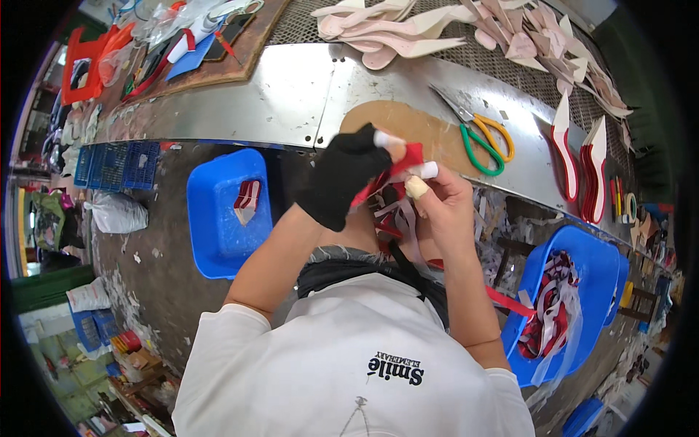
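My left hand (341,175), in a black fingerless glove, is closed on a red and white piece of material (413,154) in front of my lap. The right hand (448,202) pinches the same piece from the other side; its thumb has a pale wrap and one finger a white one. Between the hands the piece is partly hidden, so its full shape does not show. Just beyond, scissors (484,142) with one green and one yellow handle lie on the metal bench, beside a rounded tan board (389,116). Loose red and pale strips (400,218) hang below my hands.
White shapes with red edging (564,156) lie at the bench's right, and pale pink pieces (393,33) are heaped on the mesh. Left stands a blue tub (207,247) holding a few pieces; right, another blue tub (520,349) full of red and white strips. Scraps litter the floor.
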Demonstrator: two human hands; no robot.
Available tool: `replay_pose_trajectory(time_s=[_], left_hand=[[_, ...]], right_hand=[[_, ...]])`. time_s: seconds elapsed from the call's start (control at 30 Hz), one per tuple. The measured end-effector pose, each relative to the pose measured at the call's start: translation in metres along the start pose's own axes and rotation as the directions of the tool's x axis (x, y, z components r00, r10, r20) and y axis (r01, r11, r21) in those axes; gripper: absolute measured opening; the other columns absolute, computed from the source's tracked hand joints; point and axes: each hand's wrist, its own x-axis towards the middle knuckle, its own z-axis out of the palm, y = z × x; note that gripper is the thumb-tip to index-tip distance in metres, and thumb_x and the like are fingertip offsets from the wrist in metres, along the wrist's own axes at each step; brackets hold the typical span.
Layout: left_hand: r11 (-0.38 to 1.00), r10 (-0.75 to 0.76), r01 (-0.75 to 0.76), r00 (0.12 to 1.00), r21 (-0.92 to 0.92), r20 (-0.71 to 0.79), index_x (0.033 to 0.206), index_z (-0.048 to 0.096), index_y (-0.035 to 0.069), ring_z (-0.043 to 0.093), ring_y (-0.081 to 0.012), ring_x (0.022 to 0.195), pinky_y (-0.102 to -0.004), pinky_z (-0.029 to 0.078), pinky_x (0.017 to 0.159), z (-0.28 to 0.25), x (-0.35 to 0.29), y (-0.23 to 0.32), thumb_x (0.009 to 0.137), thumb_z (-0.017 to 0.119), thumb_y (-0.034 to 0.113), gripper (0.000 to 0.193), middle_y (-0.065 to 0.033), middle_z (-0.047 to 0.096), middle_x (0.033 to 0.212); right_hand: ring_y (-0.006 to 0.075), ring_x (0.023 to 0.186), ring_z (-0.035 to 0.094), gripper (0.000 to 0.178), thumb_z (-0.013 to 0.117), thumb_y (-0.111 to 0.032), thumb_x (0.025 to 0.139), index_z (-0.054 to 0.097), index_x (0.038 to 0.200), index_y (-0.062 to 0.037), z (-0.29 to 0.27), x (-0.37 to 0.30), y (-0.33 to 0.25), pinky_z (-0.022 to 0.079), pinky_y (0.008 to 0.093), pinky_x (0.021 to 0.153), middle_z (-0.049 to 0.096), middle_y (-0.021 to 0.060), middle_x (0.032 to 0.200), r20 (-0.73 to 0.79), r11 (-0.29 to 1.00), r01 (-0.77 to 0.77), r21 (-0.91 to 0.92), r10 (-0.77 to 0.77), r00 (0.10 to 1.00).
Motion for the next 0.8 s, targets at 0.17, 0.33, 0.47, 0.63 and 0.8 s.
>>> replay_pose_trajectory(time_s=[0.17, 0.33, 0.47, 0.63, 0.8], left_hand=[[0.964, 0.238, -0.219, 0.963, 0.150, -0.124, 0.102, 0.062, 0.005, 0.054, -0.0105, 0.087, -0.0264, 0.044, 0.079, -0.067, 0.010, -0.016, 0.090, 0.061, 0.022, 0.021, -0.0012, 0.060, 0.091], [0.217, 0.672, -0.227, 0.740, 0.949, 0.023, 0.114, 0.053, 0.006, 0.054, -0.0233, 0.099, -0.0366, 0.044, 0.089, -0.282, -0.002, 0.009, 0.090, 0.052, 0.020, 0.028, -0.0116, 0.056, 0.110], [0.504, 0.746, -0.061, 0.534, 0.862, -0.398, 0.120, 0.053, 0.009, 0.056, -0.0245, 0.100, -0.0390, 0.046, 0.086, -0.486, -0.062, 0.019, 0.087, 0.055, 0.028, 0.038, -0.0112, 0.058, 0.113], [0.693, 0.691, -0.069, 0.348, 0.718, -0.634, 0.127, 0.054, 0.014, 0.059, -0.0259, 0.101, -0.0421, 0.048, 0.082, -0.571, -0.104, 0.022, 0.083, 0.059, 0.037, 0.050, -0.0105, 0.060, 0.116], [0.846, 0.472, -0.068, 0.557, 0.529, -0.684, 0.115, 0.059, 0.010, 0.052, -0.0134, 0.089, -0.0294, 0.040, 0.078, -0.433, -0.095, 0.044, 0.094, 0.050, 0.033, 0.033, -0.0012, 0.057, 0.092]], right_hand=[[0.0051, 0.072, 0.056, 0.016, 0.063, -0.004, 0.083, 0.064, 0.099, -0.0026, -0.051, -0.017, -0.005, 0.043, 0.0197, 0.058, 0.063, 0.0005, 0.088, -0.208, 0.998, -0.033, -0.051, 0.022, 0.978], [0.0125, 0.067, 0.054, 0.025, 0.060, -0.016, 0.086, 0.054, 0.109, -0.0069, -0.239, -0.101, -0.009, 0.044, 0.0188, 0.048, 0.059, 0.0058, 0.089, -0.443, 0.943, 0.132, 0.306, 0.018, 0.897], [0.0281, 0.113, 0.056, 0.024, 0.057, -0.005, 0.084, 0.057, 0.103, 0.0099, -0.377, -0.206, -0.050, 0.052, 0.0324, 0.087, 0.055, 0.0254, 0.122, -0.801, 0.874, 0.421, 0.242, -0.065, 0.595], [0.0293, 0.099, 0.063, 0.021, 0.057, -0.007, 0.086, 0.059, 0.098, 0.0097, -0.403, -0.266, -0.103, 0.052, 0.0317, 0.081, 0.064, 0.0209, 0.106, -0.698, 0.643, 0.274, -0.715, -0.684, -0.215], [0.0213, 0.079, 0.064, 0.023, 0.061, -0.020, 0.087, 0.063, 0.098, -0.0004, -0.354, -0.199, -0.074, 0.049, 0.0308, 0.071, 0.067, 0.0130, 0.084, -0.425, 0.261, -0.452, -0.853, -0.850, 0.311]])
